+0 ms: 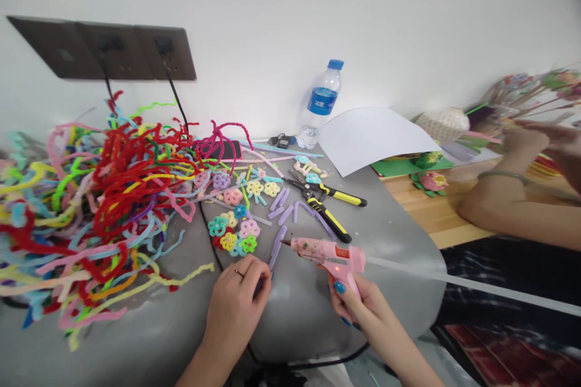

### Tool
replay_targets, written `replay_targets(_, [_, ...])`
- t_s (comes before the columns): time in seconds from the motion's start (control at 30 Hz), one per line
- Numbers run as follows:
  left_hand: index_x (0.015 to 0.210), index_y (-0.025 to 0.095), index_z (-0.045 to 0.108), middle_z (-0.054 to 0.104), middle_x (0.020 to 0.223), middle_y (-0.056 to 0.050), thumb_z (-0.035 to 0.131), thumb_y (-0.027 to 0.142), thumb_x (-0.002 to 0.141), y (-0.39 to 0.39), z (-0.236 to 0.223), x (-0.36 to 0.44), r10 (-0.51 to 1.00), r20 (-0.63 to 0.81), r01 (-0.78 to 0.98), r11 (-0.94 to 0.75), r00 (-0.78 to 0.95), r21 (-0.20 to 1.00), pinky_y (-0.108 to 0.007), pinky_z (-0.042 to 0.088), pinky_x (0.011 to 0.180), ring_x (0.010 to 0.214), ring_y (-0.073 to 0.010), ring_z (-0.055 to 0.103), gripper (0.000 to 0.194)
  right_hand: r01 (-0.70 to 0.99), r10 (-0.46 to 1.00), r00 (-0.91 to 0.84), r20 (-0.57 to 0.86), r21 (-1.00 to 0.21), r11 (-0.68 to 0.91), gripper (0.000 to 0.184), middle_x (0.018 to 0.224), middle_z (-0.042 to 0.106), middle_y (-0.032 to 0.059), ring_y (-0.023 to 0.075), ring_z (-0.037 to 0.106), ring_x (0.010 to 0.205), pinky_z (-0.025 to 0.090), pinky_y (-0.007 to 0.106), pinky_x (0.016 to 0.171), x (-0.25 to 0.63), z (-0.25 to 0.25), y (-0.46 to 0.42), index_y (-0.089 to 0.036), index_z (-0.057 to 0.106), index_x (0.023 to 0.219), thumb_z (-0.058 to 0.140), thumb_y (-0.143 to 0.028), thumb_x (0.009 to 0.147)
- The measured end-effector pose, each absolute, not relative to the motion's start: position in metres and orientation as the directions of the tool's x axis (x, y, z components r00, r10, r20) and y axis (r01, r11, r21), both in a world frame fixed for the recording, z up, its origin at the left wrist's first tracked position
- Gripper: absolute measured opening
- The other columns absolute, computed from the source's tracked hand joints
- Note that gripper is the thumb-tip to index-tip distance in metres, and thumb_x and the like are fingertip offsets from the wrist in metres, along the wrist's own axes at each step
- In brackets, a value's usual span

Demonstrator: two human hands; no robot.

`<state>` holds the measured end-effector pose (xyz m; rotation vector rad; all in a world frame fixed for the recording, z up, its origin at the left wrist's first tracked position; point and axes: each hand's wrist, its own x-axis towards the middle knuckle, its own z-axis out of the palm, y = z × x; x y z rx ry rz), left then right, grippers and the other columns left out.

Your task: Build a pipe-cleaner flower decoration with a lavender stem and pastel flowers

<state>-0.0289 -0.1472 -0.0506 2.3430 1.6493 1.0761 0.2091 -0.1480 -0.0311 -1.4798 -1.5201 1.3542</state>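
Fingers of the left hand (240,296) are curled in and pressed together, thumb against the forefinger, at the near end of a lavender strip (278,245). From there the fuzzy strip slants up and away over the grey bench (299,317), its far end sticking out past the fingertips; the exact pinch is hidden by the hand. A ring (239,273) sits on one finger.

The right hand (363,308) is wrapped around the handle of a pink glue gun (336,260), thumb with its blue nail lying along the near side and the other fingers folded beneath. The gun's body is above those fingers, its nozzle (285,242) pointing left at the upper part of the strip; whether the two touch, I cannot tell. A pale glue stick (454,281) runs out of the back toward the right.

Just left of the strip lies a cluster of small fuzzy flowers (236,233). Beyond the gun are folded lavender pieces (285,213) and yellow-and-black pliers (330,219), and a big tangle of coloured stems (122,193) covers the left side.
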Motion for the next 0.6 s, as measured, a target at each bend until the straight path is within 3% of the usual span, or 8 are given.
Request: replay_targets(0.6, [0.084, 0.024, 0.051, 0.064, 0.075, 0.004, 0.052, 0.003, 0.088, -0.1483, -0.0516, -0.0294, 0.864, 0.473, 0.793, -0.407, 0.173, 0.453, -0.027, 0.046, 0.066, 0.065, -0.0152, 0.063, 0.021, 0.396, 0.953, -0.196, -0.230, -0.908, -0.138, 0.066, 0.053, 0.040, -0.0025, 0.0127, 0.031, 0.052, 0.030, 0.027, 0.052, 0.2098, -0.0310, -0.1494, -0.023, 0.041, 0.059, 0.042, -0.080, 0.092])
